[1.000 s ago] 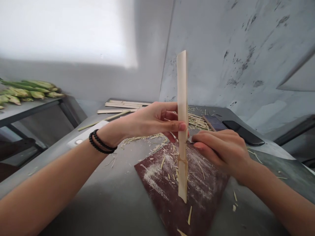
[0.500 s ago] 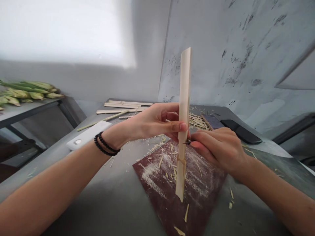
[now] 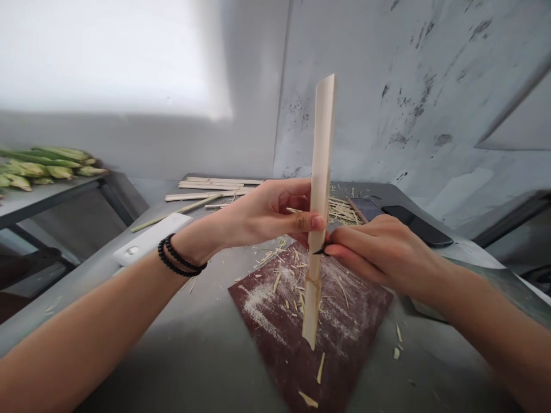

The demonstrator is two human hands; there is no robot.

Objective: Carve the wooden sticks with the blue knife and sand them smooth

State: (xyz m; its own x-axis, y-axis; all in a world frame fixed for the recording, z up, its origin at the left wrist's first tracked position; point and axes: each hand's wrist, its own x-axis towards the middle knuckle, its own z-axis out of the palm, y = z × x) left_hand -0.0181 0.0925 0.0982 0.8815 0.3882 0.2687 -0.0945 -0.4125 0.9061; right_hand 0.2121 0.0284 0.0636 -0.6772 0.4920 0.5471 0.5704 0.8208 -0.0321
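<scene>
Two bare hands, one pale strip (image 3: 322, 143) between them; left hand (image 3: 275, 215) closed on the strip at about its middle, thumb pressed on the near face, other fingers bent behind and partly hidden by it; strip nearly upright, top leaning slightly right, one ridged joint below the fingers, lower end above the sheet in view, contact hard to judge.

Right hand (image 3: 383, 246) gripping one small dark blade (image 3: 319, 251), of which only the tip shows, just below the left thumb and across the strip; handle hidden in the fist; whether the edge bites, cannot tell.

One dark red sheet (image 3: 293, 355) below the fingers, dusted pale, its near corner cut off by the lower border; shavings (image 3: 276, 281) on it too many to count; two black beaded strands (image 3: 162, 256) behind the left fingers, at the wrist.

Beyond the left fingers, at least three pale slats (image 3: 206, 196), their right ends partly covered by the hand, and one thin greenish stick (image 3: 176, 213); one white object (image 3: 150, 241) left of those fingers, partly behind the wrist.

Beyond the right fingers, two phones, one black (image 3: 417, 225), one (image 3: 364, 208) partly masked by the knuckles; far left of the left fingers, one pile of green ears (image 3: 47, 166), cut off by the frame, uncountable.
</scene>
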